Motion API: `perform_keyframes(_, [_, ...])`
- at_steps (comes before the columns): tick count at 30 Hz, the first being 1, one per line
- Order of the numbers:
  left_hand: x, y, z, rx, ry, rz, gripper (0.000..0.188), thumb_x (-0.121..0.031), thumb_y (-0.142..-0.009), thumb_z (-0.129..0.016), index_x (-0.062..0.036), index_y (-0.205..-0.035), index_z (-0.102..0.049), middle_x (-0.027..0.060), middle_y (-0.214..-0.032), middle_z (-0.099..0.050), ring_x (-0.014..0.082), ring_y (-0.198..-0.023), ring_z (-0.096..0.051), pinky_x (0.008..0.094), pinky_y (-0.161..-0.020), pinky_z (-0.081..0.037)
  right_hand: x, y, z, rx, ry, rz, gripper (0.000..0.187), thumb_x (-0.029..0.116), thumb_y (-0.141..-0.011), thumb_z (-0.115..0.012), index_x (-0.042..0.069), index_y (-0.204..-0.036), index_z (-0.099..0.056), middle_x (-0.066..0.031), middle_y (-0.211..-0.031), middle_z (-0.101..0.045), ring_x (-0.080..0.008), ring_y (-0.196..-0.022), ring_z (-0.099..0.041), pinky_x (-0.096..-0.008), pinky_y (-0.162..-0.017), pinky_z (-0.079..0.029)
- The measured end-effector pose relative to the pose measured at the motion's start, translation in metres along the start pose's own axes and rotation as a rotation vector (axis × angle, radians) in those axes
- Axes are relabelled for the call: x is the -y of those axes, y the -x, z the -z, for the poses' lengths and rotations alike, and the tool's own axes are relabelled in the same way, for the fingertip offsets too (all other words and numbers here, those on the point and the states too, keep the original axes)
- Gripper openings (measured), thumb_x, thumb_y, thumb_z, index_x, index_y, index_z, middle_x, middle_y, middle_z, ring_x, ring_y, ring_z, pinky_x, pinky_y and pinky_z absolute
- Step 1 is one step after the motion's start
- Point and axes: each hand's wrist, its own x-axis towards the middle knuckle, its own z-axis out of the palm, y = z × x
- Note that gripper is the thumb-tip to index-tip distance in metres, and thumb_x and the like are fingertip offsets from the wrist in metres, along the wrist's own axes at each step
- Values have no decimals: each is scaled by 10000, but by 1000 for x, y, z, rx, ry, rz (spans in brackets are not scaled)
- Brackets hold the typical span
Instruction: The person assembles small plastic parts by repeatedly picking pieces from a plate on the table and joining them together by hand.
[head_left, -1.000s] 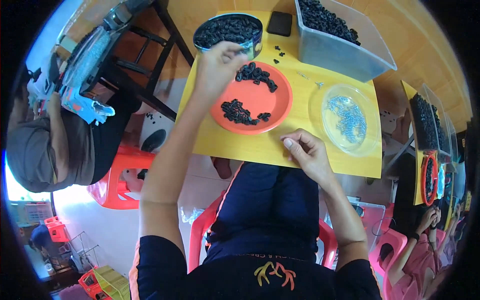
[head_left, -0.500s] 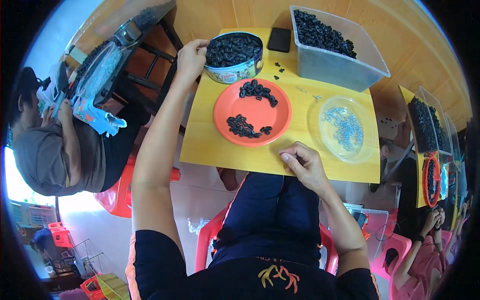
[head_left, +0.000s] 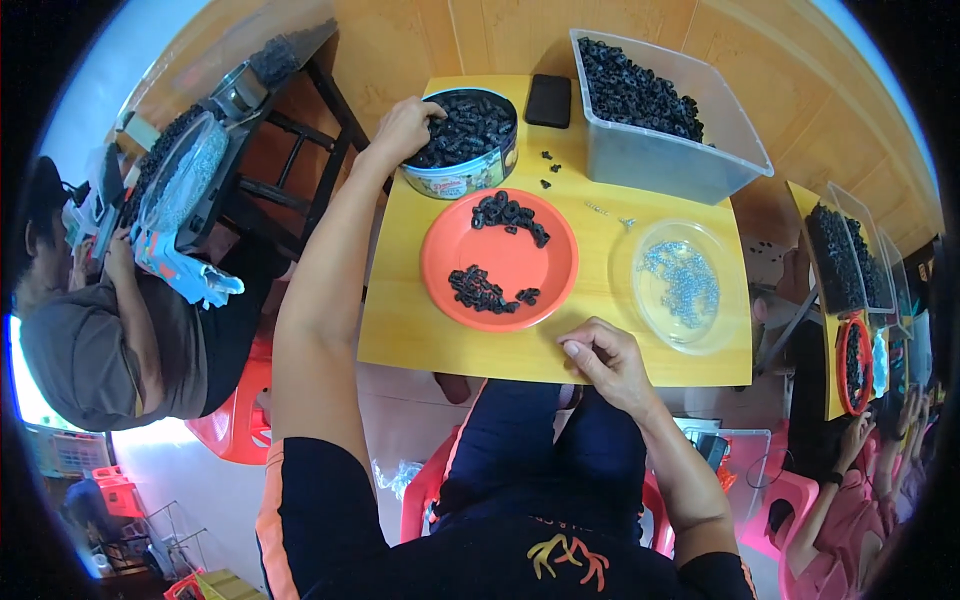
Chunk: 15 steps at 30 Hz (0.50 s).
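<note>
My left hand (head_left: pixel 404 131) reaches over the left rim of a round printed tin (head_left: pixel 462 178) filled with small black parts (head_left: pixel 470 125). Its bent fingers touch the parts inside, and the fingertips are partly hidden. At the table's front edge my right hand (head_left: pixel 604 362) rests with thumb and forefinger pressed together; anything between them is too small to make out. In front of the tin lies an orange-red plate (head_left: pixel 515 268), with black rings (head_left: pixel 510 214) at its far side and smaller black pieces (head_left: pixel 482 291) at its near side.
A clear round dish (head_left: pixel 733 320) of small shiny pieces stands right on the yellow table (head_left: pixel 400 335). Behind it is a translucent bin (head_left: pixel 665 170) of black parts. A black phone-like slab (head_left: pixel 549 101) and several loose bits lie near. Other people sit at both sides.
My left hand has moved from the tin's outer rim further in, its fingers now over the black parts. My right hand keeps its pinch. The whole view has shifted slightly.
</note>
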Motion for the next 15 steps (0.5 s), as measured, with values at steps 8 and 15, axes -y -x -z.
perform_keyframes(8, [-1, -33, -18, 71, -43, -8, 240, -178, -835, -569, -155, -1023, -717, 190, -1051, -633, 355, -1030, -604, 450, -894, -481, 3, -1, -2, 7, -25, -21, 150, 129, -920, -616, -12, -935, -666, -33, -752, -547, -77, -595, -559, -227, -539, -425])
perform_keyframes(15, [-48, -48, -17, 46, 5, -15, 246, -153, -838, -569, -89, -1037, -699, 195, -1016, -661, 348, -985, -622, 436, -877, -487, 1, 3, 0, -16, -13, -39, 149, 123, -920, -615, -16, -939, -665, -38, -755, -553, -77, -603, -565, -227, -547, -429])
